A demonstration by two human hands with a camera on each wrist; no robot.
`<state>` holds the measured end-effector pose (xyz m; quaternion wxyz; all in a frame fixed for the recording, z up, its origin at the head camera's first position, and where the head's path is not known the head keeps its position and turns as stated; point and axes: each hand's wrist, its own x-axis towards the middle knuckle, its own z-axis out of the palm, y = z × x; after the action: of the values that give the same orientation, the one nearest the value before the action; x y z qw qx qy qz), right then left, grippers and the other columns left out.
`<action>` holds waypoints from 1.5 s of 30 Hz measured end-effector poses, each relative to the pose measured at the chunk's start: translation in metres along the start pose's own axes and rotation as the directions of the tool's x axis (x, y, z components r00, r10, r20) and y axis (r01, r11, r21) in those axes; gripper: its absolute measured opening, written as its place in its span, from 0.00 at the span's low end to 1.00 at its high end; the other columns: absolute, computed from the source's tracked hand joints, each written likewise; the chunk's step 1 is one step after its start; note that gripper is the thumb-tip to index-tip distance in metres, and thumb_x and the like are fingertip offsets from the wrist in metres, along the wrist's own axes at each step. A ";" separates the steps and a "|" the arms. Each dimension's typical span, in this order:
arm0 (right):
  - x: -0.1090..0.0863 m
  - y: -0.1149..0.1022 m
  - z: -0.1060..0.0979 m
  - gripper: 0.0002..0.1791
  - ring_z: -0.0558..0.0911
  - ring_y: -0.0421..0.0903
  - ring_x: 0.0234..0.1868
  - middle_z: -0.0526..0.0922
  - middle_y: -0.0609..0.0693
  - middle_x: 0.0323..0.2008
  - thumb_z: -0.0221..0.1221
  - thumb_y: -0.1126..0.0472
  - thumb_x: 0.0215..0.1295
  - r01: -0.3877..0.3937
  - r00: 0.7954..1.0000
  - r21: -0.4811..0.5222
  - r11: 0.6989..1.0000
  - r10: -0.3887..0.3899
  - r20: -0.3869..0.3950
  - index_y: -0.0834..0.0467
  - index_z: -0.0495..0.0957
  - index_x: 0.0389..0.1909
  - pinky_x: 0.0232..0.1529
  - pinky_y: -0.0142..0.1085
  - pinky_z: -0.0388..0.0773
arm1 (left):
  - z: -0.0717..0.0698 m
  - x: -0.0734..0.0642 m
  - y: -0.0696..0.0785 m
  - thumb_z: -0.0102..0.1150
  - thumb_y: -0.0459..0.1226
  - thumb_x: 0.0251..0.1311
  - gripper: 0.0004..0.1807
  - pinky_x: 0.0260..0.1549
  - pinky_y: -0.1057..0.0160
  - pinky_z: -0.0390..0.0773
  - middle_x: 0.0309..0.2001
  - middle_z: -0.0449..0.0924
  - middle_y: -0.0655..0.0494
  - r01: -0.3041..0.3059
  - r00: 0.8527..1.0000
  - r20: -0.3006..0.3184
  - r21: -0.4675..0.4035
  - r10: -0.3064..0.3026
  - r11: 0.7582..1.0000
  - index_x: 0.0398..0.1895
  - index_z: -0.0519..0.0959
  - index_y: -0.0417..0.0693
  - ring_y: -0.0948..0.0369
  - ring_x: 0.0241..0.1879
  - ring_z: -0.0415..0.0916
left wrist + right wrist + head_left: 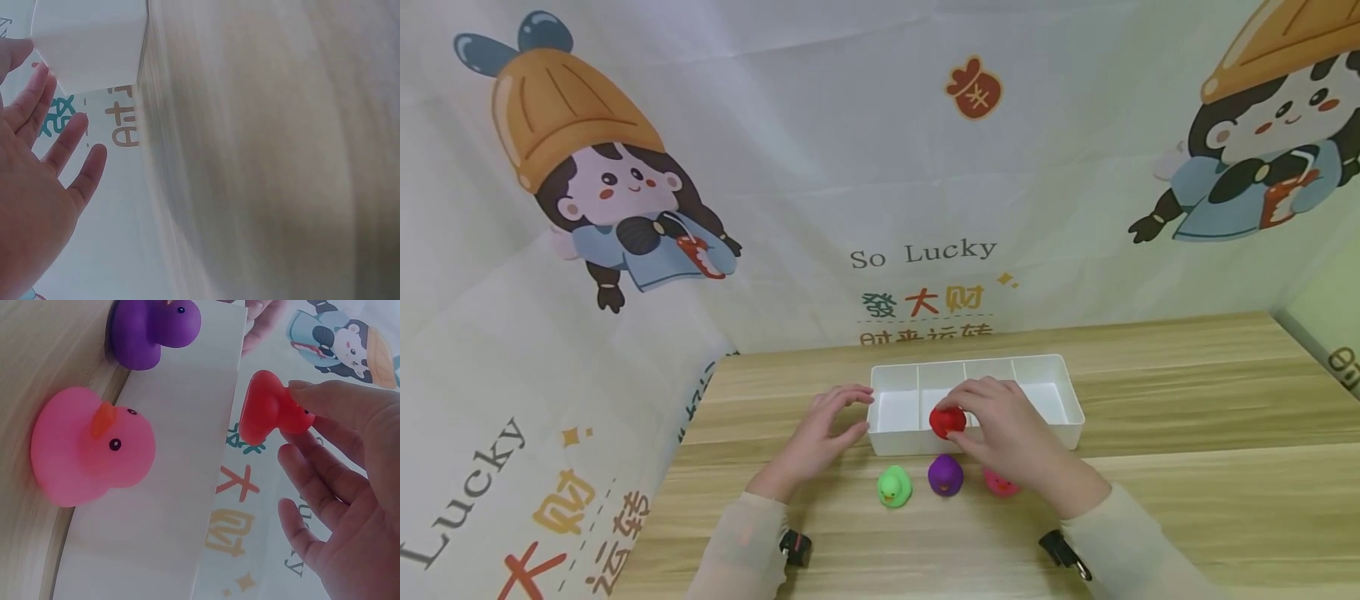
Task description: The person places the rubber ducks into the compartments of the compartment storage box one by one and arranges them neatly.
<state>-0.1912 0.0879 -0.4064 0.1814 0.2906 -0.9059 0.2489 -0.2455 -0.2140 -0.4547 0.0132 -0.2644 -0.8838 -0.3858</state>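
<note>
Between thumb and fingers my right hand (1011, 429) pinches a red rubber duck (947, 422), held over the front wall of a white divided box (895, 443). In the right wrist view the red duck (265, 409) is gripped by its head. My left hand (823, 433) is at the box's left end, its fingers spread and fingertips right at the wall. A green duck (893, 487), a purple duck (945, 476) and a pink duck (1000, 482) stand in a row in front of the box, the pink one partly hidden by my right hand.
The box sits toward the back of a wooden table (1187, 500). Behind it hangs a printed cloth (805, 208) with cartoon figures and lettering. Dark wrist devices, such as the one (795, 548) on the left, show beside both sleeves.
</note>
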 end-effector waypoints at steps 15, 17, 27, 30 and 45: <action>0.014 -0.004 0.008 0.17 0.82 0.46 0.52 0.87 0.44 0.47 0.76 0.59 0.55 -0.041 0.998 -0.010 0.999 0.042 0.037 0.51 0.86 0.46 0.60 0.50 0.74 | 0.000 0.000 0.000 0.63 0.34 0.68 0.19 0.69 0.40 0.67 0.70 0.73 0.50 0.003 1.000 0.002 -0.010 -0.003 1.000 0.61 0.77 0.46 0.47 0.69 0.66; 0.016 -0.006 0.008 0.16 0.81 0.47 0.52 0.87 0.45 0.47 0.76 0.59 0.56 -0.047 0.998 -0.008 0.999 0.047 0.041 0.50 0.86 0.46 0.60 0.50 0.74 | 0.000 0.000 0.000 0.63 0.34 0.68 0.19 0.68 0.41 0.69 0.70 0.73 0.50 -0.008 1.000 0.001 -0.007 0.008 1.000 0.61 0.77 0.45 0.47 0.68 0.67; 0.028 -0.009 0.016 0.16 0.81 0.49 0.57 0.87 0.47 0.51 0.75 0.58 0.59 -0.043 0.997 -0.021 0.999 0.044 0.061 0.51 0.86 0.48 0.62 0.53 0.73 | -0.002 0.000 0.001 0.63 0.34 0.69 0.18 0.68 0.41 0.70 0.70 0.73 0.51 -0.016 1.000 0.006 -0.011 0.016 1.000 0.61 0.77 0.46 0.48 0.67 0.68; 0.030 -0.009 0.018 0.17 0.81 0.49 0.58 0.87 0.47 0.51 0.75 0.58 0.58 -0.046 0.996 -0.019 0.999 0.048 0.069 0.51 0.86 0.48 0.63 0.52 0.73 | -0.002 -0.001 0.000 0.63 0.34 0.69 0.18 0.67 0.41 0.70 0.70 0.74 0.50 -0.038 0.999 0.000 -0.009 0.038 0.999 0.61 0.77 0.45 0.47 0.67 0.68; 0.043 -0.010 0.031 0.16 0.82 0.51 0.57 0.88 0.48 0.51 0.75 0.59 0.57 -0.014 0.999 -0.018 1.000 0.015 0.040 0.52 0.86 0.47 0.62 0.53 0.74 | -0.001 -0.001 0.001 0.62 0.34 0.70 0.18 0.67 0.41 0.71 0.70 0.73 0.49 -0.035 0.999 0.008 0.003 0.035 0.999 0.61 0.76 0.40 0.47 0.67 0.68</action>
<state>-0.2231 0.0448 -0.4077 0.1637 0.2873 -0.9137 0.2363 -0.2445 -0.2147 -0.4532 0.0166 -0.2815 -0.8796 -0.3832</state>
